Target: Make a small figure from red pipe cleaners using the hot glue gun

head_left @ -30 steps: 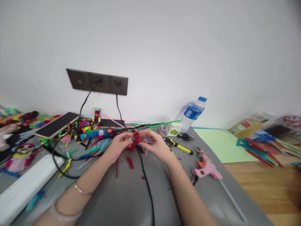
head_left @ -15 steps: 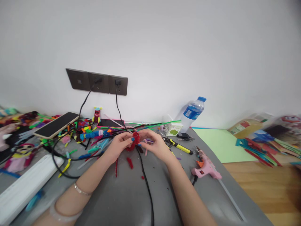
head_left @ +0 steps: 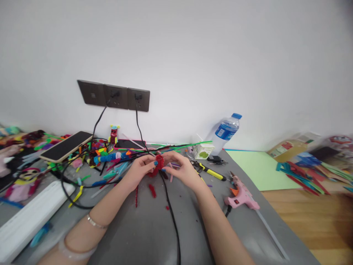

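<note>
A small red fuzzy piece [head_left: 159, 162], which looks like bent pipe cleaner, is pinched between my two hands above the grey table. My left hand [head_left: 142, 170] grips it from the left with thumb and fingers. From the right, my right hand [head_left: 180, 167] closes thumb and fingertips on its other side. The fingers partly hide its shape. Below the hands lie a short red pipe cleaner scrap [head_left: 152, 191] and a thin red strip [head_left: 136, 196]. A black cable [head_left: 171, 209] runs under the hands toward the front edge.
At right lie a pink glue gun [head_left: 242, 198], yellow-black pliers [head_left: 211, 171] and a small box [head_left: 203, 151], with a water bottle [head_left: 227, 129] behind. Left are a phone [head_left: 67, 146], a white power strip [head_left: 35, 217] and heaped colourful pipe cleaners [head_left: 118, 170]. A wall socket panel [head_left: 113, 96] feeds cables down.
</note>
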Tool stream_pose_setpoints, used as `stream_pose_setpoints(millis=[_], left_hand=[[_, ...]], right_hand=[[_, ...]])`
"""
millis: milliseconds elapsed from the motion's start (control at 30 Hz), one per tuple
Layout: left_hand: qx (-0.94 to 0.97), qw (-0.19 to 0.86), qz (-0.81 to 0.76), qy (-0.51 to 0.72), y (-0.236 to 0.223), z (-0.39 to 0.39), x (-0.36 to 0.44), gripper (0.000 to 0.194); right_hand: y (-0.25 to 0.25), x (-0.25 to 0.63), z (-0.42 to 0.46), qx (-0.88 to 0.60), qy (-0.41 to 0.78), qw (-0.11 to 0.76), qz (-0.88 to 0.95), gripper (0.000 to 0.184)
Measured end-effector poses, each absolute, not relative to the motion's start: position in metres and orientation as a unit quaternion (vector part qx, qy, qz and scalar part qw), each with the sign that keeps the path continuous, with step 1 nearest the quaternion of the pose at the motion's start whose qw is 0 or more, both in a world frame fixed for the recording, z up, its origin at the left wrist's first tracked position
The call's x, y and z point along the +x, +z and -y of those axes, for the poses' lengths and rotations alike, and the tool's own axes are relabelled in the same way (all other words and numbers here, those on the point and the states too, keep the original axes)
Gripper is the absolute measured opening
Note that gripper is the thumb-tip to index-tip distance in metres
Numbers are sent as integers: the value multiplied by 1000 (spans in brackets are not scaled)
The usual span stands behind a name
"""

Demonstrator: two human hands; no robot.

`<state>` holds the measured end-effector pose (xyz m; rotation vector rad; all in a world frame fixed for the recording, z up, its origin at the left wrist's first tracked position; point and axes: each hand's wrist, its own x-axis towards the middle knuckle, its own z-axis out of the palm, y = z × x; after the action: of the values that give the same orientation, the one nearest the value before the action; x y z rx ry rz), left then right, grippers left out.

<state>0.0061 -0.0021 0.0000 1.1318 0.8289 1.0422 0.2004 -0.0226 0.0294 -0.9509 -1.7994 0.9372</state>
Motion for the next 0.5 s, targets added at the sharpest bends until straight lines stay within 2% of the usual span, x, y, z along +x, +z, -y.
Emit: stream_pose_setpoints(millis=[500], left_hand=[[495, 641, -362, 461, -2, 1, 6, 36]], right_hand=[[28, 203, 22, -353, 417, 433, 716, 33]])
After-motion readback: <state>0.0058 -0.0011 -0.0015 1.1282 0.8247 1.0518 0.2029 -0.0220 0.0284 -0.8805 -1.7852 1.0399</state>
